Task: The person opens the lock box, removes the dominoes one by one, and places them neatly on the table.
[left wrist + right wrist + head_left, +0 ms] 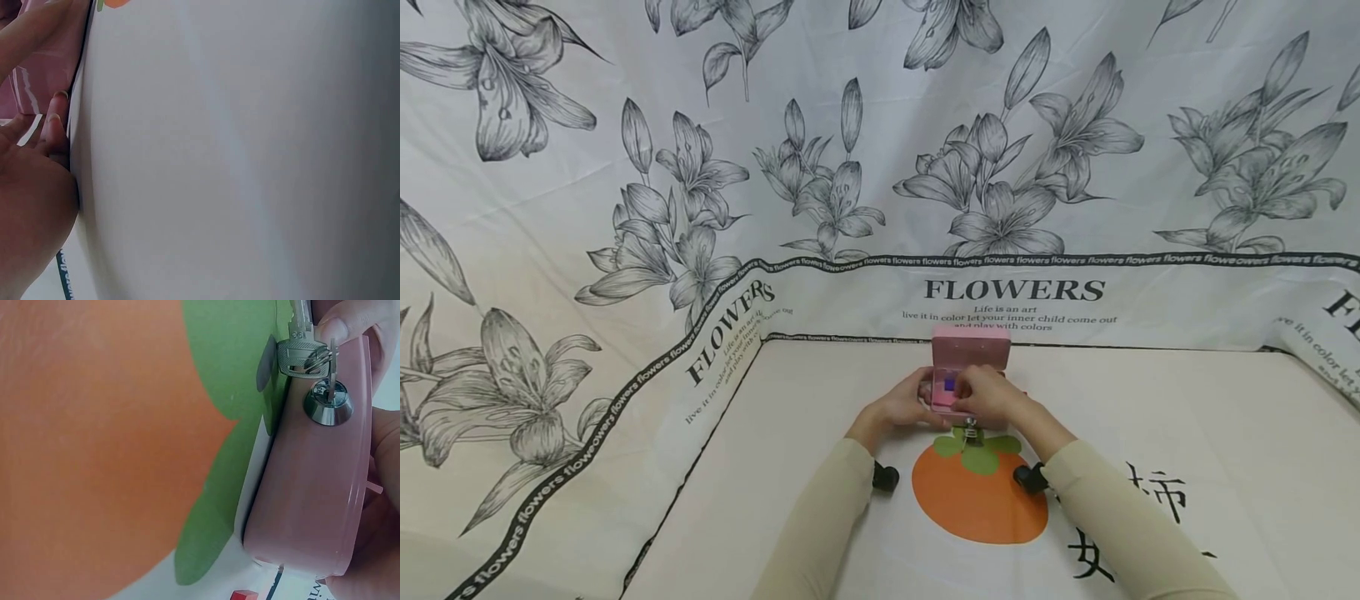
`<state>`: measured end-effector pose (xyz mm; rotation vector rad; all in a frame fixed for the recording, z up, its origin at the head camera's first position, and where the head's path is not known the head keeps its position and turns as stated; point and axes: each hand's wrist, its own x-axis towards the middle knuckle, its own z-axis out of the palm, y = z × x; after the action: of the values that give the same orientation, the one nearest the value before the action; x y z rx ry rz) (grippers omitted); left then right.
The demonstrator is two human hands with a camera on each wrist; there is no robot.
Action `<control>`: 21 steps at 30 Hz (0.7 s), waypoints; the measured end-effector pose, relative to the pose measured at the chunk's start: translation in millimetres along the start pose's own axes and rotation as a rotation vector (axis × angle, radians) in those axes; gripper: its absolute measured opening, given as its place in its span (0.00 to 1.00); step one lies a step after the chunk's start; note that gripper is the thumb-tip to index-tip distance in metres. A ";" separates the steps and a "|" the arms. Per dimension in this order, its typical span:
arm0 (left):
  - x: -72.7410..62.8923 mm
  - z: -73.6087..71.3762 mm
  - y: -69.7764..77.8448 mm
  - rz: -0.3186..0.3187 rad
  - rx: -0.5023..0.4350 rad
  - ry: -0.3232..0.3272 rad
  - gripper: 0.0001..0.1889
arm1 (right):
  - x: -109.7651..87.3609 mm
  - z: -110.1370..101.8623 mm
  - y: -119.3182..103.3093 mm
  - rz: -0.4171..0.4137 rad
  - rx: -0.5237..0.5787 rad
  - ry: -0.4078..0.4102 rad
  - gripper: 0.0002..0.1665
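Orange round persimmon print (973, 500) nearest you, on white cloth (820, 400). Beyond: silver metal keys (300, 357) at the round chrome lock (328, 412) of a glossy pink box (300, 481), its long front wall running left to right. Your left hand (904, 402) grips the box's left end. Your right hand (992, 394) is inside from the right, fingers bent; can't tell whether they pinch anything. Small blue block (950, 383) inside, just left of your right fingers, the nearer hand; contact unclear. Small red block (244, 595) outside, near the right end. Behind: upright pink lid (972, 354), flower-printed curtain (850, 50).
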<state>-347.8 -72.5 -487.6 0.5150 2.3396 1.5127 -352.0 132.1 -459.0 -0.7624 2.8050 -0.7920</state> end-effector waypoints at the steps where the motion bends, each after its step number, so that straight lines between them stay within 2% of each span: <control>1: -0.1 0.0 0.4 -0.003 -0.001 0.000 0.52 | 0.0 -0.1 -0.1 0.001 -0.002 0.001 0.06; 10: -1.7 0.7 2.8 -0.030 0.009 0.005 0.53 | -1.1 -0.8 -2.4 -0.026 0.009 0.000 0.08; 18: -0.6 0.8 1.7 0.005 0.001 0.005 0.52 | -0.4 -3.4 -3.2 -0.058 0.020 -0.025 0.18; 21: -0.6 0.7 0.6 -0.001 0.011 0.005 0.52 | 0.3 -2.6 -2.4 -0.067 0.011 -0.042 0.20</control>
<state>-346.9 -72.0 -487.3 0.5132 2.3530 1.5029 -351.8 131.4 -455.5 -0.8648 2.7491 -0.7909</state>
